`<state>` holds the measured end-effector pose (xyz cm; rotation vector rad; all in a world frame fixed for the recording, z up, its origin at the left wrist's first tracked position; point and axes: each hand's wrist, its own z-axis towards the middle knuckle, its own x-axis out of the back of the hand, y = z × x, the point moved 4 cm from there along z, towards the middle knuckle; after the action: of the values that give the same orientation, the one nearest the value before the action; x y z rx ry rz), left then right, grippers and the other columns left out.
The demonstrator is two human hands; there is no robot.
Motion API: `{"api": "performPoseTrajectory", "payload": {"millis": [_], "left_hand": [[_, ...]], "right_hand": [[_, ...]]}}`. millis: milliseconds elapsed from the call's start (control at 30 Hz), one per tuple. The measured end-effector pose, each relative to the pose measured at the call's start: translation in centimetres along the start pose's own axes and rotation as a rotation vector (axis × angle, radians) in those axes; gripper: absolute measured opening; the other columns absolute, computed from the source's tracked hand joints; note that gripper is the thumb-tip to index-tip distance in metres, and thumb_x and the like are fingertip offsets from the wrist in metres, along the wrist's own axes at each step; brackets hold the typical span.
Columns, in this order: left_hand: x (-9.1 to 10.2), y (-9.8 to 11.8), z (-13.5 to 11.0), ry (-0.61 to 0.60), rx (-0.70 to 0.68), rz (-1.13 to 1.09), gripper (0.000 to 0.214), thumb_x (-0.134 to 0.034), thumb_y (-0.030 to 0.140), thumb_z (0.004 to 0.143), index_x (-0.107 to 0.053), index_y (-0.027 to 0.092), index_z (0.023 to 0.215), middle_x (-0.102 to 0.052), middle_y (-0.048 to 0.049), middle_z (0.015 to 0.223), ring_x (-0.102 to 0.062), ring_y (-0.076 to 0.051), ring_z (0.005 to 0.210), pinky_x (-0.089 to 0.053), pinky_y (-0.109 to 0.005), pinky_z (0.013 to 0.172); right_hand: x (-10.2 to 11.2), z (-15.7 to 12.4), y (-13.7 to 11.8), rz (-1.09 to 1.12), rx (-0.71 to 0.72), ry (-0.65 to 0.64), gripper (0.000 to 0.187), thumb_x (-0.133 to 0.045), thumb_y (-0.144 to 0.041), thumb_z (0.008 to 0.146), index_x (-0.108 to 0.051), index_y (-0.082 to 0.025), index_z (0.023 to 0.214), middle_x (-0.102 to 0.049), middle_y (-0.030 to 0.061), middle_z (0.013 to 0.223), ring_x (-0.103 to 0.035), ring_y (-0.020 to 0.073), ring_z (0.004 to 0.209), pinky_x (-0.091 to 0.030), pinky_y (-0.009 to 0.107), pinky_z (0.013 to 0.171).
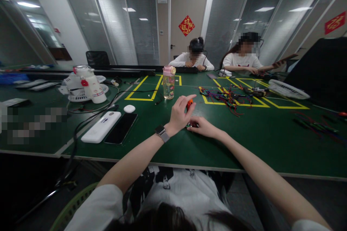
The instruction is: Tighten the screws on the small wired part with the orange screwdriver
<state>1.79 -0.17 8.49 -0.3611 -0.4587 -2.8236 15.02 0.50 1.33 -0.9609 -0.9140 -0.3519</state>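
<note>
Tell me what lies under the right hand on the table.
Only the edge of a small dark piece shows under the right hand, on the green table; the rest is covered.

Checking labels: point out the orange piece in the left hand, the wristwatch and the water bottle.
orange piece (189, 103), head view, its visible top.
wristwatch (160, 130), head view, its face.
water bottle (168, 88), head view, its clear body.
</note>
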Motion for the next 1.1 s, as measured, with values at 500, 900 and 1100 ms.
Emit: {"api": "performPoseTrajectory", "payload": {"millis": [500, 900, 1100], "left_hand": [[-0.11, 0.01, -0.20, -0.066, 0.017, -0.053, 0.029, -0.031, 0.026, 0.099, -0.050, 0.018, 0.120, -0.058, -0.0068, 0.099, -0.054, -0.017, 0.090, -0.046, -0.032, 0.084], [-0.39, -0.19, -0.23, -0.090, 0.037, -0.038, 0.028, -0.040, 0.028, 0.098, -0.048, 0.019, 0.123, -0.060, -0.0065, 0.105, -0.057, -0.015, 0.089, -0.048, -0.029, 0.081], [-0.20, 0.00, -0.22, -0.093, 0.043, -0.056, 0.030, -0.033, 0.028, 0.100, -0.048, 0.019, 0.125, -0.059, -0.0067, 0.102, -0.056, -0.016, 0.091, -0.048, -0.031, 0.083]], "right_hand": [[-0.06, 0.04, 0.03, -0.012, 0.016, -0.006, 0.010, -0.061, -0.024, 0.080, -0.063, -0.015, 0.083, -0.054, -0.0009, 0.067, -0.047, 0.0130, 0.061, -0.037, 0.025, 0.058], [-0.03, -0.05, 0.03, 0.003, 0.000, -0.012, 0.011, -0.061, -0.024, 0.081, -0.062, -0.015, 0.085, -0.057, -0.0001, 0.071, -0.048, 0.0133, 0.062, -0.038, 0.025, 0.060], [0.01, -0.01, -0.04, 0.005, 0.008, -0.012, 0.010, -0.061, -0.025, 0.080, -0.062, -0.015, 0.083, -0.056, -0.0003, 0.069, -0.048, 0.0135, 0.062, -0.038, 0.025, 0.060]]}}
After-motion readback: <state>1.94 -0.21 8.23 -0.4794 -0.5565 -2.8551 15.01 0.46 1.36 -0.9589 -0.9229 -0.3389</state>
